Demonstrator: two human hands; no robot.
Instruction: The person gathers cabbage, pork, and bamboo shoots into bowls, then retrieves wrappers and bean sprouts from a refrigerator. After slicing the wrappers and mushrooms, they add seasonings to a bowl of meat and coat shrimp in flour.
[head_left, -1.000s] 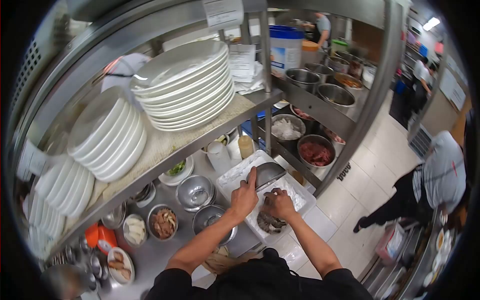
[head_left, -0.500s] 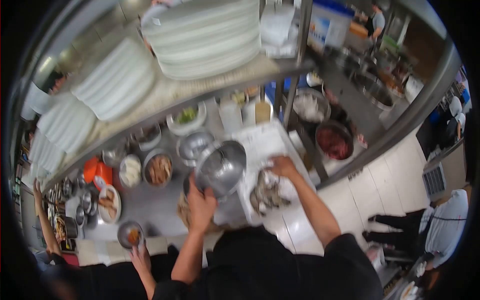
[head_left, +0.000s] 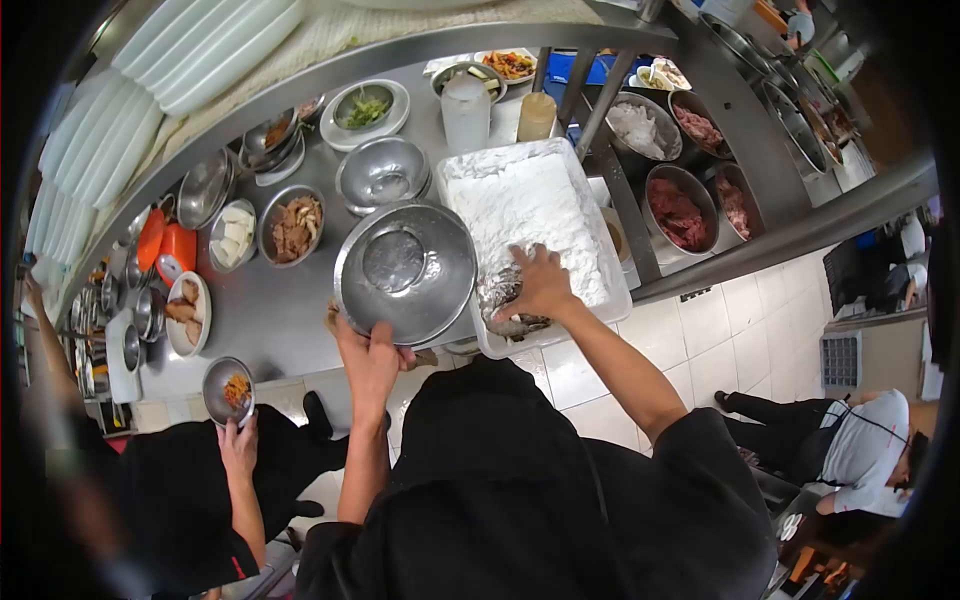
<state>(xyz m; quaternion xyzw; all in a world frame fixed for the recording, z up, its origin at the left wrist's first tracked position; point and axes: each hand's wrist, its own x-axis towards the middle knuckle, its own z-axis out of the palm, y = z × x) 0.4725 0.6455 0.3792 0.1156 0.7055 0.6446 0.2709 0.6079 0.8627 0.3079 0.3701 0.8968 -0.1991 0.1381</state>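
Note:
My left hand [head_left: 372, 352] grips the rim of a wide steel mixing bowl [head_left: 405, 270], which is tilted so that its wet, bare inside shows. Beside it stands a white plastic tub [head_left: 612, 268] filled with white powder [head_left: 525, 200] that looks like flour or starch. In the tub's near left part lie grey pieces that look like raw shrimp [head_left: 500, 290], partly dusted with powder. My right hand [head_left: 540, 285] rests over them, fingers spread and touching both the pieces and the powder. Whether any piece is between the fingers is hidden.
Steel bowls [head_left: 382, 172], a bowl of cooked-looking meat [head_left: 296, 225] and a bowl of white chunks [head_left: 234, 235] stand left. Raw red meat [head_left: 680, 212] is in a right-hand container. A shelf rail [head_left: 400, 48] crosses above. A co-worker's hand [head_left: 238, 440] holds a small bowl [head_left: 228, 390].
The grey pieces, earlier spread in the tub's near part, are now mostly under my right hand, which has come nearer and left. The steel bowl has moved slightly left. The view has shifted.

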